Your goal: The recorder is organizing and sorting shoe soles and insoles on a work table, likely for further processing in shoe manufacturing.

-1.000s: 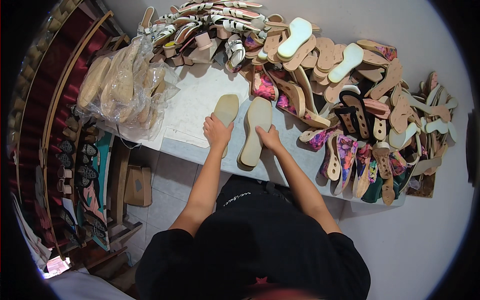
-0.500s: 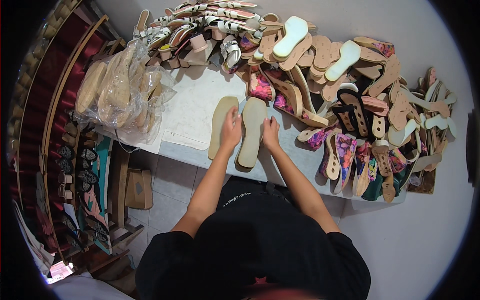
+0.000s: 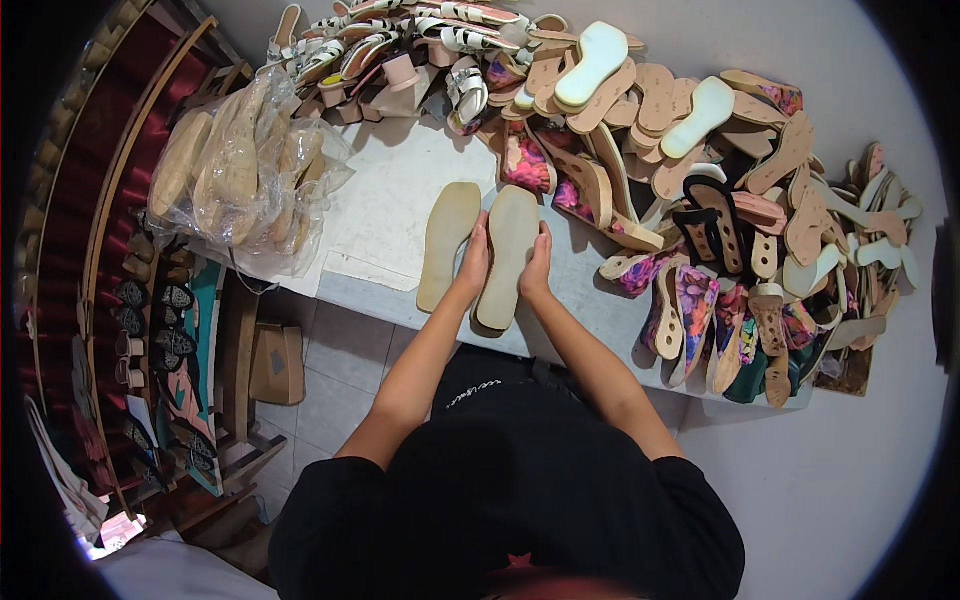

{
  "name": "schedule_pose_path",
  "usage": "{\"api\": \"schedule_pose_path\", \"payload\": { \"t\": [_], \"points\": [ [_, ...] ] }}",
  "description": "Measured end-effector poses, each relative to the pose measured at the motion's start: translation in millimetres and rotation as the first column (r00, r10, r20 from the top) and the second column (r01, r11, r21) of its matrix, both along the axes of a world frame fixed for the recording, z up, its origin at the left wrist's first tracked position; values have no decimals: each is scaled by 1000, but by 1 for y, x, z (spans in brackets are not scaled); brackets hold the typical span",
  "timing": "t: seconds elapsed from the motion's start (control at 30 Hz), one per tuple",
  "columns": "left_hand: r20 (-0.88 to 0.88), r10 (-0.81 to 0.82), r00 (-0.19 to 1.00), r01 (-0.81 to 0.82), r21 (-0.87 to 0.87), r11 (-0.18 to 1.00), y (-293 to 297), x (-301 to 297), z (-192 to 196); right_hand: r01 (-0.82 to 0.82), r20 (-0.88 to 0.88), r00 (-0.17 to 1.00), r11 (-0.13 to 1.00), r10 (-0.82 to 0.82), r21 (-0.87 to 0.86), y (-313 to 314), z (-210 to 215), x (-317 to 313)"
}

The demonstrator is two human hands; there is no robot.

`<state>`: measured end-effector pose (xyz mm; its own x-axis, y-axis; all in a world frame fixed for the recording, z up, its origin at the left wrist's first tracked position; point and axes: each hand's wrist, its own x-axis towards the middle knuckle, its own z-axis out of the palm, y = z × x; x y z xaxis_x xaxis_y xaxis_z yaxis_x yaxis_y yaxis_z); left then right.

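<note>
Two long, flat, beige shoe soles lie side by side at the near edge of the light grey-blue tabletop point(image 3: 585, 315), broad ends far: the left beige sole point(image 3: 448, 235), partly over a worn white sheet point(image 3: 375, 205), and the right beige sole point(image 3: 512, 235), which shows a darker edge at its near end, as if another layer sat beneath it. The person's left hand point(image 3: 474, 258) is between the two, unclenched, its fingers straight along the left side of the right sole. The right hand point(image 3: 537, 262) faces it from the right side, loosely open, fingers slightly bent. Neither hand is closed around anything; whether both press on the sole's edges cannot be told for certain.

As far as can be judged, the soles have been set out and brought roughly parallel, and the squaring of the right one between the palms appears in hand, not clearly finished. Neither sole bears a strap or heel. Judging by the loose heap of tan insoles point(image 3: 653, 98) at the far right and the pink-and-purple floral wedge shoes point(image 3: 694, 302) at the near right, much around the pair is unsorted.
</note>
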<state>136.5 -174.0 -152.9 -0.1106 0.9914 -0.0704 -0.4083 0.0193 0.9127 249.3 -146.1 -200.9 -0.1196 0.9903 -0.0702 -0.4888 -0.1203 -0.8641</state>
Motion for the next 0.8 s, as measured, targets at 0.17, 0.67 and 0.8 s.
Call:
{"api": "schedule_pose_path", "payload": {
  "t": [0.17,0.67,0.8],
  "points": [
    [67,-4,998,7,-46,999,-44,0,-2,9,-6,1000,999,-9,42,-34,15,-2],
    [269,-97,958,101,2,995,-60,-12,-6,127,35,990,980,-134,155,-55,23,-17],
    [86,-142,986,131,117,984,-91,-13,-10,85,-141,986,996,-84,2,-77,27,-4]
  ]
}}
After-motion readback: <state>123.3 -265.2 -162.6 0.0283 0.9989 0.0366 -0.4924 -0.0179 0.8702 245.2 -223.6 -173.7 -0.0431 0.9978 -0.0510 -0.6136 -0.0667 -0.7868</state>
